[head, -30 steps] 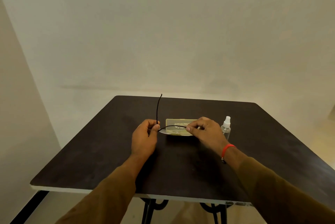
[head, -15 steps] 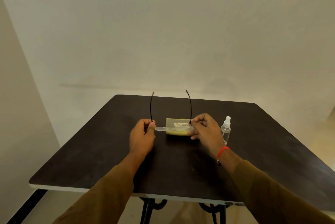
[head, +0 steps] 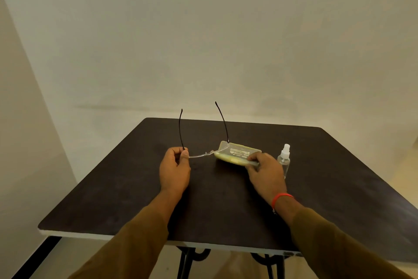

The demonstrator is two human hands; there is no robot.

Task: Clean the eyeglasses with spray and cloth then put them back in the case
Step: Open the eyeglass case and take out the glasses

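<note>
The eyeglasses (head: pixel 203 154) have a clear front and two thin black arms, both unfolded and pointing up and away from me. My left hand (head: pixel 174 171) pinches them at the left hinge and holds them just above the table; their right end hangs over the case's left end. The translucent case (head: pixel 237 151) with something yellow inside lies on the dark table (head: pixel 221 201). My right hand (head: pixel 265 173) pinches the case's near right edge. A small clear spray bottle (head: pixel 284 159) with a white nozzle stands just right of the case, behind my right hand. I cannot make out a separate cloth.
The dark square table stands against a plain pale wall, with its near edge (head: pixel 158 239) close to me. Black curved metal legs (head: pixel 187 260) show under the front edge. My brown sleeves cover both forearms, and a red band circles my right wrist (head: pixel 281 197).
My right hand let go of the glasses' right side and moved right onto the case. The right arm of the glasses unfolded earlier; the glasses shifted left, held by my left hand alone.
</note>
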